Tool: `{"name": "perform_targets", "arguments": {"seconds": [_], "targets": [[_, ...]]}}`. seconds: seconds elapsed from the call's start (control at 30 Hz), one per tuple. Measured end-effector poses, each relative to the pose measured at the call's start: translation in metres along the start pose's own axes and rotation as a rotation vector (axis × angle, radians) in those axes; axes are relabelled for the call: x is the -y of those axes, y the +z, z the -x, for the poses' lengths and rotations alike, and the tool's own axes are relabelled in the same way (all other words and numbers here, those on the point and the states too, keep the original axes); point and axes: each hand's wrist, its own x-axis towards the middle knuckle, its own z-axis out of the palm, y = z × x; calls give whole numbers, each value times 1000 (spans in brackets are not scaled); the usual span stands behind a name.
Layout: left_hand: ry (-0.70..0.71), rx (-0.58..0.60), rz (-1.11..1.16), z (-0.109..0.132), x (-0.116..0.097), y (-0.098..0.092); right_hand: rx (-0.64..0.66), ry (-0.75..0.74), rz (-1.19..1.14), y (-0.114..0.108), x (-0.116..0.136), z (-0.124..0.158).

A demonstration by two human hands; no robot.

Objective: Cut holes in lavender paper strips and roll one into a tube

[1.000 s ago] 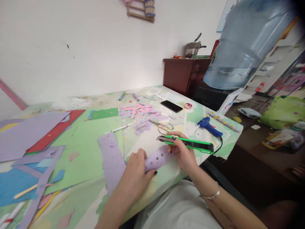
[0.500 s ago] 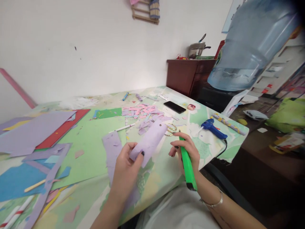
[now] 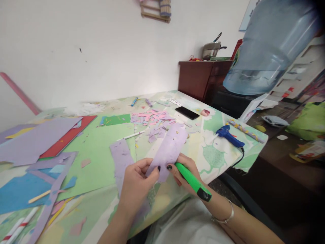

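Observation:
A strip of purple paper (image 3: pixel 169 145) with small holes near its far end is held up over the table. My left hand (image 3: pixel 142 176) pinches its near left edge between thumb and fingers. At the paper's right edge, my right hand (image 3: pixel 186 169) has its thumb on the near face. Lying across that same hand is a bright green utility knife (image 3: pixel 190 178) with a black end; its blade is out of sight. Behind the held paper, the gold scissors are mostly hidden. Another purple paper strip (image 3: pixel 122 154) lies flat to the left.
Pink paper scraps (image 3: pixel 149 117) and a black phone (image 3: pixel 187 113) lie farther back. On the right are a blue glue gun (image 3: pixel 230 135) and a rolled paper stick (image 3: pixel 246 131). Coloured sheets, including a green sheet (image 3: pixel 101 169), cover the left. A water bottle (image 3: pixel 261 51) stands beyond the table.
My right hand has moved left to the paper's edge, and the green knife now tilts more sideways. The paper has turned, showing more of its face and covering the scissors.

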Motion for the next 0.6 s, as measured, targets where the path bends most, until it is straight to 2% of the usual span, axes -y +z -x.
{"name": "perform_targets", "arguments": {"seconds": [0.33,0.5,0.6], "targets": [[-22,18,-48,3,-3,1,62,30,-11,-3,0,4],[22,0,-128,3,-2,2,72,-27,0,-5,1,3],[91,-24,-208,3,-1,3,80,-6,-12,-4,1,2]]}}
